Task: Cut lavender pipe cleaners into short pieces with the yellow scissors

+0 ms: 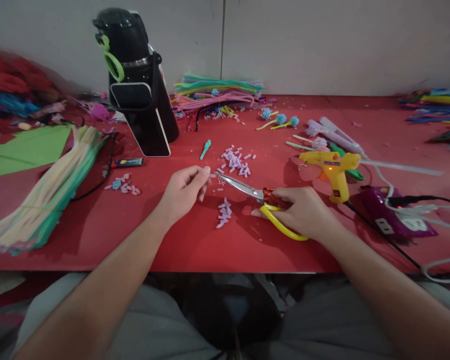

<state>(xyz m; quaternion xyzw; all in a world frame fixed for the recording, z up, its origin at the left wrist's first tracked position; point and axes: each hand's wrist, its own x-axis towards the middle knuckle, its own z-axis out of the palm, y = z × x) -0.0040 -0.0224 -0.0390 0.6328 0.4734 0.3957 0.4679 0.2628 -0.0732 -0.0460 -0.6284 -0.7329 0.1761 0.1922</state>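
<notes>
My right hand grips a pair of scissors with one yellow and one red handle loop; the blades point left and look nearly closed. Thumb and fingers of my left hand are pinched on a small light-purple piece, right at the scissor tips; most of it is hidden. Beyond the blades lies a loose pile of short purple fuzzy pieces. A smaller purple cluster lies nearer me, below the blades. A short green twisted stem rests just past my left hand.
At the right stand a yellow glue gun with its light on and a purple power strip with cables. A black bottle with a phone stands back left. Bundled pipe cleaners and a lighter lie left.
</notes>
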